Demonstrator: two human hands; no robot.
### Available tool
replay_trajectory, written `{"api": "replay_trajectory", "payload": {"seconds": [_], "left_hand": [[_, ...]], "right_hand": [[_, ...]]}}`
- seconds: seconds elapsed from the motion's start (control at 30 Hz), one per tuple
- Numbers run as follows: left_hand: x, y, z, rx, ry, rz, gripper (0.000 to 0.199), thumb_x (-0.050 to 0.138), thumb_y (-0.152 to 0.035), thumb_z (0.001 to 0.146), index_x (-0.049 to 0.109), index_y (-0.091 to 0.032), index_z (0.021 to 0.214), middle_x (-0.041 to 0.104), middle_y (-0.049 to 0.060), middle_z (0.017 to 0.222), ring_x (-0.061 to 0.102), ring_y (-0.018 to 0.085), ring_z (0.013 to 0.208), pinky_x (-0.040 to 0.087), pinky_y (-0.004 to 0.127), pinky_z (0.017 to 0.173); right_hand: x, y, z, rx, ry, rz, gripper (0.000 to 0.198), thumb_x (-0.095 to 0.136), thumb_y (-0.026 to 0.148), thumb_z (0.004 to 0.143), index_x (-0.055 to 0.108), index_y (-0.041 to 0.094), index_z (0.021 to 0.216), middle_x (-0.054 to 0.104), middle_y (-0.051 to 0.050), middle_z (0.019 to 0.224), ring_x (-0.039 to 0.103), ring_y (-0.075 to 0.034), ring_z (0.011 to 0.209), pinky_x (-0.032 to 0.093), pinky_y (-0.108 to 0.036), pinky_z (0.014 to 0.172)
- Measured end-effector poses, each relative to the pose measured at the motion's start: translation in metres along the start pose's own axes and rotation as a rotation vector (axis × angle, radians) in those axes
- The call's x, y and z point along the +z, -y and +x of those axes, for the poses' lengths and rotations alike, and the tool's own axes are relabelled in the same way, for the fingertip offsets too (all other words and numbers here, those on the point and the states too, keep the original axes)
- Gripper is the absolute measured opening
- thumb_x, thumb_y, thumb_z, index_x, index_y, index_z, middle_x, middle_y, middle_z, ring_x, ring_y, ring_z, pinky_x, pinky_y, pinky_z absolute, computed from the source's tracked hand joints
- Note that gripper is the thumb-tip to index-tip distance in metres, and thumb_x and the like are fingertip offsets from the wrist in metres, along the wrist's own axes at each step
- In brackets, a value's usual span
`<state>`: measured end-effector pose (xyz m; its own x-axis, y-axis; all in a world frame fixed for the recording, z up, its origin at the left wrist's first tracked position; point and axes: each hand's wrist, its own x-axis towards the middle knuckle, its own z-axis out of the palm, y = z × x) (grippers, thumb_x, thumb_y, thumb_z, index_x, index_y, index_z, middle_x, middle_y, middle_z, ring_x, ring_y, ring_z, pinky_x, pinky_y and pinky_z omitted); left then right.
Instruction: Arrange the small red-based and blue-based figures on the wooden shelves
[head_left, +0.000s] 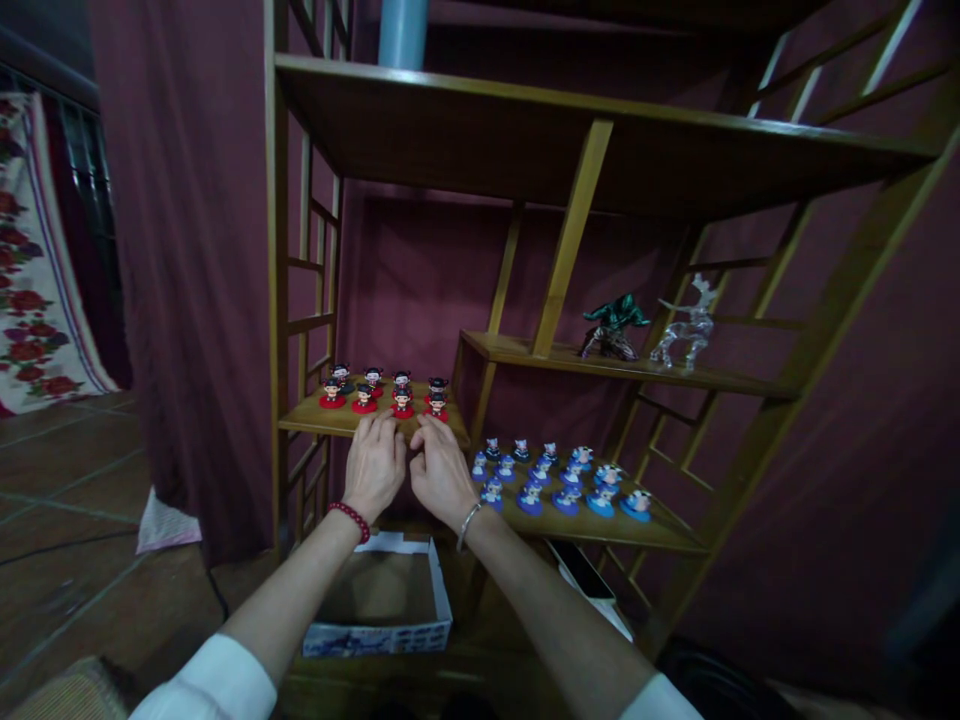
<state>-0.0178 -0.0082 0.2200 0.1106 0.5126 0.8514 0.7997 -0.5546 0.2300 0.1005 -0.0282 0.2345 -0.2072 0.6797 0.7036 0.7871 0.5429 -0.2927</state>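
Two rows of small figurines with black hair and red bases stand on the left shelf board [300, 415]. My left hand [375, 465], with a red bead bracelet [352, 520] at its wrist, reaches to the board's front edge. Its fingertips are close to the base of a front-row figurine [403, 402]. Beside it, my right hand [441, 468] has bent fingers near the rightmost front figurine [437, 404]; a silver bracelet [468, 524] circles that wrist. Both hands appear to hold nothing, their fingers slightly apart. Whether the fingertips touch the bases, I cannot tell.
Several blue and purple figurines [568, 498] stand on the lower right board [660, 530]. Above them are a dark green figure [616, 325] and a clear deer figurine [688, 325]. An open cardboard box [379, 640] lies below my hands. A curtain [187, 300] hangs left.
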Motion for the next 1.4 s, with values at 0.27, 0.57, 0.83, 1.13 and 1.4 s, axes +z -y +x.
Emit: {"api": "replay_trajectory", "payload": {"seconds": [0.27, 0.57, 0.83, 1.13, 1.4], "left_hand": [[-0.012, 0.011, 0.003, 0.015, 0.135, 0.086, 0.025, 0.035, -0.019, 0.085, 0.051, -0.013, 0.102, 0.058, 0.013, 0.112, 0.045, 0.025, 0.108, 0.037, 0.041, 0.092], [-0.024, 0.016, 0.013, 0.005, 0.282, 0.087, 0.025, 0.036, -0.021, 0.085, 0.052, -0.015, 0.103, 0.062, 0.010, 0.103, 0.046, 0.024, 0.101, 0.037, 0.037, 0.082], [-0.024, 0.017, 0.016, 0.002, 0.325, 0.093, 0.021, 0.037, -0.020, 0.084, 0.053, -0.018, 0.098, 0.063, 0.007, 0.100, 0.045, 0.023, 0.101, 0.035, 0.036, 0.081], [-0.023, 0.016, 0.014, -0.011, 0.308, 0.095, 0.023, 0.036, -0.021, 0.085, 0.052, -0.017, 0.100, 0.062, 0.008, 0.105, 0.044, 0.023, 0.103, 0.034, 0.036, 0.083], [-0.021, 0.017, 0.015, -0.013, 0.299, 0.087, 0.024, 0.036, -0.021, 0.085, 0.053, -0.016, 0.102, 0.062, 0.008, 0.107, 0.045, 0.023, 0.103, 0.036, 0.037, 0.083]], "right_hand": [[0.005, 0.025, 0.019, 0.143, 0.152, -0.081, 0.022, 0.046, 0.007, 0.068, 0.056, 0.015, 0.086, 0.062, -0.009, 0.094, 0.040, -0.025, 0.117, 0.034, -0.039, 0.097], [0.006, 0.027, 0.032, 0.187, 0.219, -0.136, 0.019, 0.048, 0.009, 0.068, 0.058, 0.016, 0.083, 0.061, -0.008, 0.095, 0.046, -0.024, 0.109, 0.037, -0.035, 0.091], [0.007, 0.026, 0.032, 0.177, 0.199, -0.131, 0.019, 0.048, 0.007, 0.064, 0.055, 0.017, 0.078, 0.059, -0.007, 0.089, 0.050, -0.022, 0.098, 0.039, -0.033, 0.086], [0.008, 0.023, 0.029, 0.146, 0.177, -0.113, 0.021, 0.047, 0.005, 0.062, 0.052, 0.018, 0.078, 0.058, -0.006, 0.089, 0.048, -0.023, 0.103, 0.038, -0.033, 0.089], [0.008, 0.022, 0.027, 0.130, 0.168, -0.095, 0.022, 0.046, 0.004, 0.060, 0.050, 0.018, 0.077, 0.058, -0.007, 0.088, 0.046, -0.025, 0.107, 0.037, -0.036, 0.092]]}}
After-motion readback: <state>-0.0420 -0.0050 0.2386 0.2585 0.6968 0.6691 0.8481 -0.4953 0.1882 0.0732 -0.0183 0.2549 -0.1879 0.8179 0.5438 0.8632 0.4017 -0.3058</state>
